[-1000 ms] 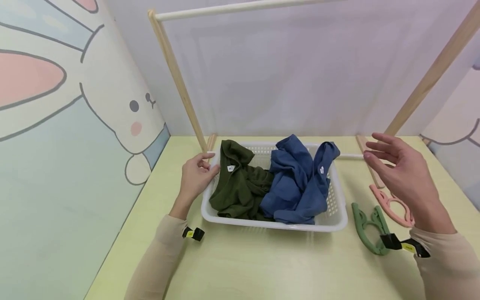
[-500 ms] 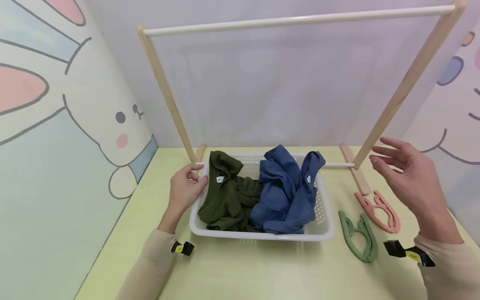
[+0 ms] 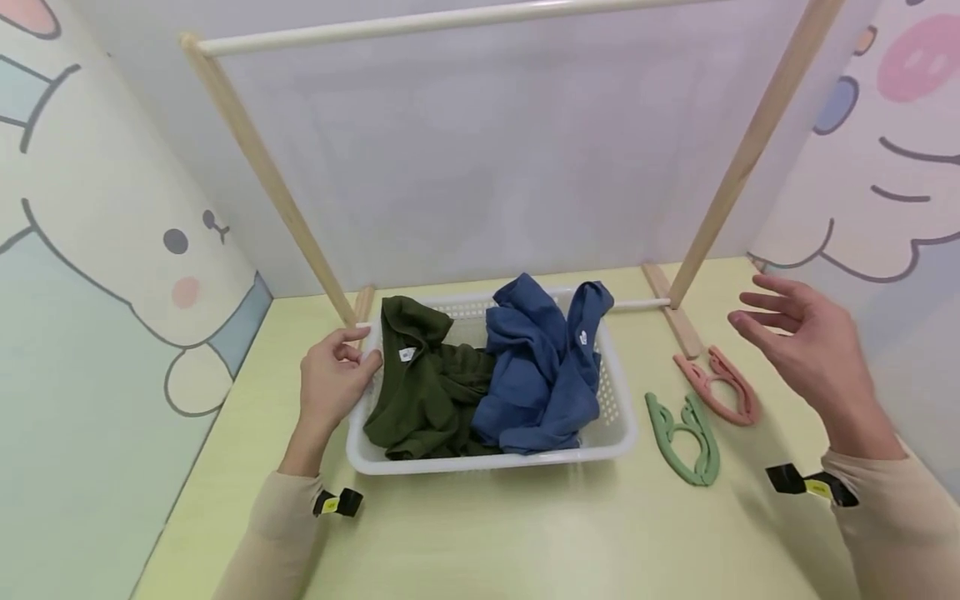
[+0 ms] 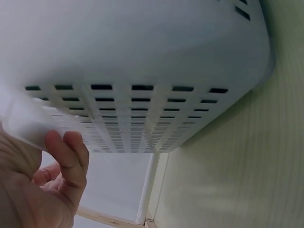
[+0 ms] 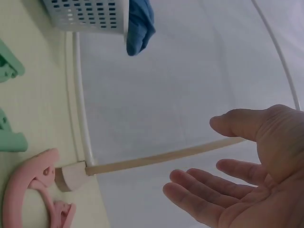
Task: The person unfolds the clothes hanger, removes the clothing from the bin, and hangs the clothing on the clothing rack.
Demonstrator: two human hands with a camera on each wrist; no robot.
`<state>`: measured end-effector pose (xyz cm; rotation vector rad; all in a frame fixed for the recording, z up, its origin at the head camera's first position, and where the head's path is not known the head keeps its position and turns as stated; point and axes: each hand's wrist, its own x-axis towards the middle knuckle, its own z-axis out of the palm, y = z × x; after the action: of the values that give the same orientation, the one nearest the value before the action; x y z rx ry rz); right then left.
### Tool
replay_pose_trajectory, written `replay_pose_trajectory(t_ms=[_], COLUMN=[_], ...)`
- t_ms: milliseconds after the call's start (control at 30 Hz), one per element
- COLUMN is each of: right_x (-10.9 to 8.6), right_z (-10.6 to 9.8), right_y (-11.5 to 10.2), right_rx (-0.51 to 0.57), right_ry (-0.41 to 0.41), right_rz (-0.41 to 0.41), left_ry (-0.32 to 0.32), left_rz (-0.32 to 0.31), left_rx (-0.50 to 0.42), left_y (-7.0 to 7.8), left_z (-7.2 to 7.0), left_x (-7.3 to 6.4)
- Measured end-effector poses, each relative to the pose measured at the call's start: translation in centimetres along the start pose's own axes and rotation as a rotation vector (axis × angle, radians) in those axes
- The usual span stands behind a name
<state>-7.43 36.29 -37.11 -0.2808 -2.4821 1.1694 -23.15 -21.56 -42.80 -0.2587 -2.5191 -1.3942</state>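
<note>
A white perforated laundry basket (image 3: 491, 463) stands on the table with a dark green garment (image 3: 427, 392) at its left and a blue garment (image 3: 525, 375) at its right. My left hand (image 3: 335, 375) grips the basket's left rim; in the left wrist view its fingers curl against the outer wall. Raised above the table at the right, my right hand (image 3: 813, 354) holds nothing, its fingers spread and relaxed. Closest to it lie a pink folding hanger (image 3: 738, 410) and a green folding hanger (image 3: 678, 454), both folded.
Behind the basket stands a rack with wooden posts (image 3: 720, 192) and a white top rail (image 3: 420, 27). Its wooden foot (image 3: 678, 321) reaches forward near the pink hanger. Cartoon-painted side walls (image 3: 90, 250) close in the pale yellow table (image 3: 525, 533).
The head view has swung to the right, so basket, rack and hangers sit further left in it. My right hand has shifted rightward, away from the pink hanger. My left hand stays at the rim.
</note>
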Motion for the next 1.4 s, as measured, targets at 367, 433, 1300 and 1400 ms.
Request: replay_pose_trajectory(t_ms=[367,433,1300,1400], right_x=[1.9,2.3,0.9,0.3], right_z=[2.0,2.3,2.0,1.9], right_y=[2.2,2.6,7.9,8.4], right_rx=[-0.099,-0.108,-0.251,-0.278], right_ry=[-0.095,-0.115,-0.322,-0.320], right_rz=[0.050,0.046,0.130,0.132], left_ry=[0.032,0.032,-0.025,-0.036], left_rz=[0.000,-0.009,-0.035,-0.038], left_rx=[0.032,0.042,0.015,0.015], left_y=[0.4,0.5,0.4,0.3], left_z=[-2.1,-2.4,-0.6,-0.2], left_x=[0.7,0.6,0.0,-0.1])
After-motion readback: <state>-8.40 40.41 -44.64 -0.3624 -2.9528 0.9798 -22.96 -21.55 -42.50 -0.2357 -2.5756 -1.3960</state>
